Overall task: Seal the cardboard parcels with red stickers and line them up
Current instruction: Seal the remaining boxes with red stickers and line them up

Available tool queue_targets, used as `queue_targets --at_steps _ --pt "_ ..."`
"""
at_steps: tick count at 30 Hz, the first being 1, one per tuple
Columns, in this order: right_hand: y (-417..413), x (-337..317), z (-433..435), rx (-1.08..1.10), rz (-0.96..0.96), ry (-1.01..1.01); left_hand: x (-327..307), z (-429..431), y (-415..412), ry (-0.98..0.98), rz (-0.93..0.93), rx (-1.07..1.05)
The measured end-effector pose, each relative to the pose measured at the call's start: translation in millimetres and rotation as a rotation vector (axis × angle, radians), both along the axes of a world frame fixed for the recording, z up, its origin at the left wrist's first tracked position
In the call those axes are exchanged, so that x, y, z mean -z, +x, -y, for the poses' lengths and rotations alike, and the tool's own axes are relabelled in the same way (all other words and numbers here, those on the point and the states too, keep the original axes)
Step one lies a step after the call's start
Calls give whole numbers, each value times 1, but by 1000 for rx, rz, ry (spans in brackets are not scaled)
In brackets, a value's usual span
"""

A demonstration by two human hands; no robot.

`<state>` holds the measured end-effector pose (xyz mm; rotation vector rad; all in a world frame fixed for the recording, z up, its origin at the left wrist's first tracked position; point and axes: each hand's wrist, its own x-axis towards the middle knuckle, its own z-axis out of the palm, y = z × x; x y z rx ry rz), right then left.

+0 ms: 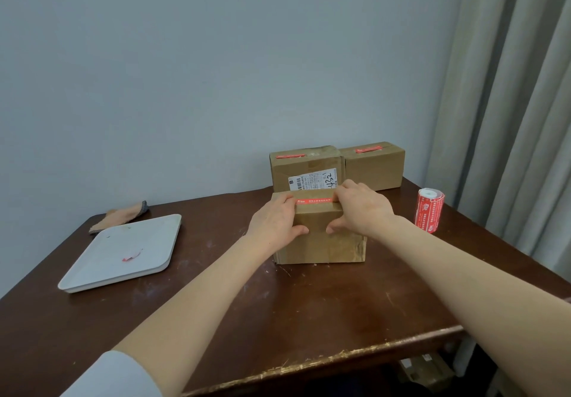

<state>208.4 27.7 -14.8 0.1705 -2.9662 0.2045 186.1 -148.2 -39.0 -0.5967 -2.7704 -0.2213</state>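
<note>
A cardboard parcel (321, 242) stands in the middle of the dark wooden table (278, 319). A red sticker (313, 200) lies across its top edge. My left hand (275, 223) grips the parcel's left top corner, thumb on the front face. My right hand (361, 208) grips the right top corner, fingers over the sticker's right end. Behind it stand two parcels side by side against the wall: one with a white shipping label (306, 166) and one plain (375, 165), each with a red sticker on top. A roll of red stickers (429, 209) stands upright to the right.
A white square tray (123, 254) with a red paper scrap (131, 256) lies on the table's left. A folded cloth (120, 216) lies behind it. A grey curtain (509, 103) hangs at the right. The table's front edge (340, 362) is worn.
</note>
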Motion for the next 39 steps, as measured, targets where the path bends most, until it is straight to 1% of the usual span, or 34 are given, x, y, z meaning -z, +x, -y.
queue_targets --at_steps 2,5,7,24,28,30,31,32,34,36,39 --pt "0 1 2 -17 3 35 1 -1 -1 -35 -30 5" --pt "1 2 5 -31 5 126 2 -4 -2 -156 -74 17" --pt "0 4 6 -22 8 127 4 -5 -4 -184 -89 0" --pt "-1 4 -2 -3 -12 48 6 -2 -4 -133 -101 -23" --pt "-3 6 -1 0 -13 35 4 -2 -3 -89 -57 -15" --pt "-4 3 -2 8 -2 45 1 -1 -4 -77 -3 -3" --pt "-5 1 -2 20 22 12 -1 0 -3 -57 33 -10" --pt "-6 -1 -3 38 58 -63 -5 3 -2 -21 65 -30" --pt "-9 -5 -7 96 115 -296 -14 10 0 94 106 -92" --pt "-12 -5 -14 174 128 -505 -22 14 1 218 134 -145" --pt "-11 -6 -16 237 194 -687 -29 18 3 396 246 -206"
